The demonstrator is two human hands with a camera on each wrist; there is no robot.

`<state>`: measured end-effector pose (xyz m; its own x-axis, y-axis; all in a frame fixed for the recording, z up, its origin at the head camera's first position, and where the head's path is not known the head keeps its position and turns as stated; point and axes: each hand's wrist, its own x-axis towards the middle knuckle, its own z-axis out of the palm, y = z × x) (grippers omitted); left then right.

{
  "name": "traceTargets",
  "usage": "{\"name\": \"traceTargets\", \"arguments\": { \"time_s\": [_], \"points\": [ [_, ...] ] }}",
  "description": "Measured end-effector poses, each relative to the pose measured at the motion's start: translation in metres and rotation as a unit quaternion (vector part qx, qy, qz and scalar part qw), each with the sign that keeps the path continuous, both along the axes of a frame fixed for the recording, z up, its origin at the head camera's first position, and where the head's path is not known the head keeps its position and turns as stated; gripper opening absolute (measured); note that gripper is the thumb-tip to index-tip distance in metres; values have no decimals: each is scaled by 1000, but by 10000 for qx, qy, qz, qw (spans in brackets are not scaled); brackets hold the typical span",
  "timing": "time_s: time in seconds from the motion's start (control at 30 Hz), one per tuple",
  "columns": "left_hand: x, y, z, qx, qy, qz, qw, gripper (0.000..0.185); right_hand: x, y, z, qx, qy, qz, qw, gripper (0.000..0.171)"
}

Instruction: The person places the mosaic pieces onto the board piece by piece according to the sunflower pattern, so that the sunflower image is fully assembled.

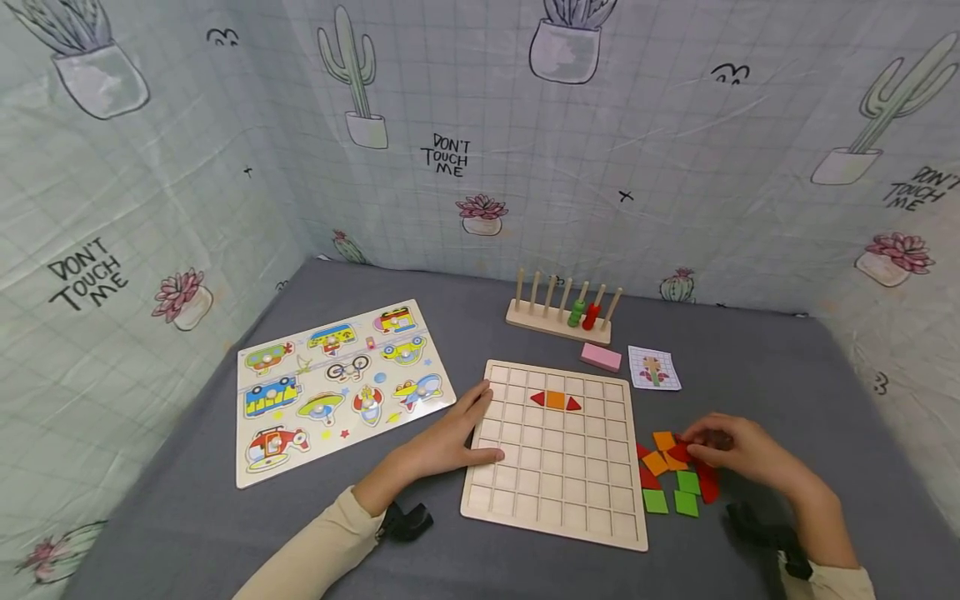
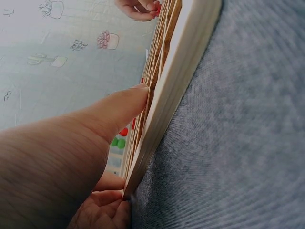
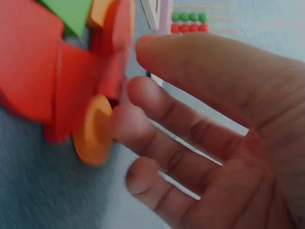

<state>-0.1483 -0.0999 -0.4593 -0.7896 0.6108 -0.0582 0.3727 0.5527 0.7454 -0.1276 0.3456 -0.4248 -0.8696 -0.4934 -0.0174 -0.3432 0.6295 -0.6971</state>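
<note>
On the grey bench, my left hand lay relaxed along the wooden grid board, presumably steadying it; my right hand, loosely parted, hung at coloured tiles beside it.

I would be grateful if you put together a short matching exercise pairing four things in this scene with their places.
Column one
1. Left hand
2. Pink block
3. Right hand
4. Vehicle puzzle

Column two
A. At the loose coloured pieces
B. Flat, to the left of the grid board and apart from it
C. On the left side of the grid board
D. Between the grid board and the peg stand

Right pairs: 1-C, 2-D, 3-A, 4-B
</note>
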Motion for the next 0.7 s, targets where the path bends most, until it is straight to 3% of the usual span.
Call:
{"name": "traceTargets", "arguments": {
  "time_s": [0.33, 0.7],
  "points": [
    [-1, 1, 0, -64, -47, -32, 10000, 95, 4, 26, 2, 90, -570, 233, 9981, 20],
    [0, 0, 0, -38, -26, -12, 10000, 95, 3, 27, 0, -162, -902, 170, 9956, 24]
  ]
}}
